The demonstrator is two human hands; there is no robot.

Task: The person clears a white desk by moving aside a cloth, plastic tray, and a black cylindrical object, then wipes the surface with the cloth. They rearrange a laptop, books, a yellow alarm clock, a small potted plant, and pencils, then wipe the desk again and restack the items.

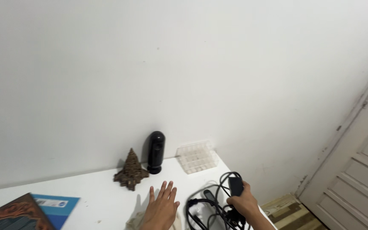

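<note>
Tangled black cables [211, 208] on the white counter [94, 187] near its right edge, right hand [244, 203] clamped on a small black adapter [235, 186] at the top of the bunch; left hand [162, 208] flat, fingers spread, empty, just beside a beige cloth [135, 221]. Likely snagging if lifted, loops dragging off the edge. Farther left, a blue booklet [56, 204] and patterned book [13, 215]. Against the wall: brown tiered ornament [130, 170], upright black capsule-shaped device [155, 152], clear plastic organiser [197, 156], all within reach of a swinging cable.
</note>
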